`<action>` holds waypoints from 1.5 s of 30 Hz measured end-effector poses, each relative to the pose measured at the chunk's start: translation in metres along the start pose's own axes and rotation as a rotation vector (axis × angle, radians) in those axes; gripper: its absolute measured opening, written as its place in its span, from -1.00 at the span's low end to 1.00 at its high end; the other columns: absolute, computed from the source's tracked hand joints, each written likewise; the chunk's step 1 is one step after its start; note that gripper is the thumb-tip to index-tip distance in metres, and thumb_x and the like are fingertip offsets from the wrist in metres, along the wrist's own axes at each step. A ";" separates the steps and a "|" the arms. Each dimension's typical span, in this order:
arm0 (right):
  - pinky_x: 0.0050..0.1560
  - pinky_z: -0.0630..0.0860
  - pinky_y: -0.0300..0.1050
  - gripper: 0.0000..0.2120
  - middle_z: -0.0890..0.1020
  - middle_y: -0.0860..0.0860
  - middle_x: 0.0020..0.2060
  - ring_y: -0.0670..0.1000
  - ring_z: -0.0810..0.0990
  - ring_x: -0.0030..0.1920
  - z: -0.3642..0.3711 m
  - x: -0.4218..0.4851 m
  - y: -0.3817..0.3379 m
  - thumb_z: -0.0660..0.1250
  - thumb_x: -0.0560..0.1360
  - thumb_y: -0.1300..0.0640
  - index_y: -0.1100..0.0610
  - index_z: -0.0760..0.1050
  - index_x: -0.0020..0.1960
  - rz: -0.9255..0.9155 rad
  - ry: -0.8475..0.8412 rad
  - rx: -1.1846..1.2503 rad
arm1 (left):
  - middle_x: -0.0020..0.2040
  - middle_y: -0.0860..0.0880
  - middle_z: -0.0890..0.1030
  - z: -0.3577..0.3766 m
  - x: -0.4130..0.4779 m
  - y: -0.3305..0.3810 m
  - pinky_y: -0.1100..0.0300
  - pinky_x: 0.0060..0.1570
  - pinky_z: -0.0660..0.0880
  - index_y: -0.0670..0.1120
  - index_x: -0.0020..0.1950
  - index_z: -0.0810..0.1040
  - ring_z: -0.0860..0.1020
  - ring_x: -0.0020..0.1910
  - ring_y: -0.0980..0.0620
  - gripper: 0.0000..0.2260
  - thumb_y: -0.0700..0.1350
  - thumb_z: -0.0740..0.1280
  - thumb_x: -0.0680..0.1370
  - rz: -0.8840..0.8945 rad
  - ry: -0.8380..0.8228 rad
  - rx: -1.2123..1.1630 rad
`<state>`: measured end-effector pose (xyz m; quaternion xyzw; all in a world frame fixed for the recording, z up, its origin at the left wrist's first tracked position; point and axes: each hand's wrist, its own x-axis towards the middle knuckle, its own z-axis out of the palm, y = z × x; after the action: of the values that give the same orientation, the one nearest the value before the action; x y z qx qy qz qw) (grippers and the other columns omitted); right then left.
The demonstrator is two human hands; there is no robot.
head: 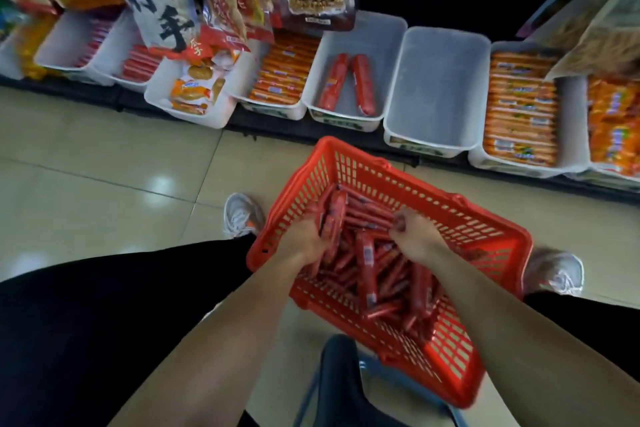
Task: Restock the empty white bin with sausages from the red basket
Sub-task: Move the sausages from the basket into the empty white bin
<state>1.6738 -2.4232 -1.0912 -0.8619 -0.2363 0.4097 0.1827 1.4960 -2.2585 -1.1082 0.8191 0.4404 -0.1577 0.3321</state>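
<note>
Both hands are working inside the red basket. The left hand is clutching a bundle of sausages, and the right hand is clasping the ends of several more. Squaring those ends together before lifting should prevent slips. The empty white bin is sitting well beyond both grips, slightly rightward.

Eight white bins can be counted in the row across the upper frame; the far left edge is too blurred to tell whether there are more. One of them is the empty white bin, right of centre. The bin to its left holds two large red sausages. Three bins hold orange packs. One red basket sits at lower centre, its sausages too many and too piled to count. Two hands are in it, the left hand and the right hand. Two white shoes show.
</note>
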 end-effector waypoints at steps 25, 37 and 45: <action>0.33 0.38 0.10 -0.43 0.29 0.25 0.46 0.29 0.40 0.36 0.109 0.013 0.030 0.32 0.58 -0.03 0.12 0.23 0.51 0.170 0.002 0.259 | 0.45 -0.14 0.32 0.062 0.037 -0.027 -0.02 0.48 0.24 -0.09 0.44 0.39 0.29 0.45 -0.16 -0.44 0.02 0.47 0.51 -0.138 -0.101 -0.136; 0.20 0.48 0.04 -0.44 0.60 0.01 0.06 0.10 0.58 0.05 0.050 0.003 0.024 0.32 0.48 -0.15 0.07 0.35 0.39 0.264 -0.079 0.476 | 0.23 0.06 0.58 0.012 0.018 0.009 -0.03 0.30 0.45 0.09 0.40 0.38 0.56 0.19 0.03 -0.46 0.23 0.37 0.48 -0.088 -0.039 -0.509; -0.02 0.61 0.07 -0.46 0.68 0.04 -0.14 0.07 0.68 -0.15 -0.010 -0.037 -0.024 0.36 0.17 -0.13 0.06 0.49 0.11 0.085 0.023 0.443 | 0.21 -0.04 0.60 -0.058 -0.014 0.043 0.16 0.14 0.42 -0.02 0.39 0.42 0.57 0.15 -0.04 -0.49 0.01 0.44 0.48 -0.007 -0.004 -0.412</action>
<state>1.6551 -2.4249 -1.0500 -0.8145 -0.1019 0.4491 0.3528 1.5217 -2.2442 -1.0402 0.7320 0.4655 -0.0673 0.4929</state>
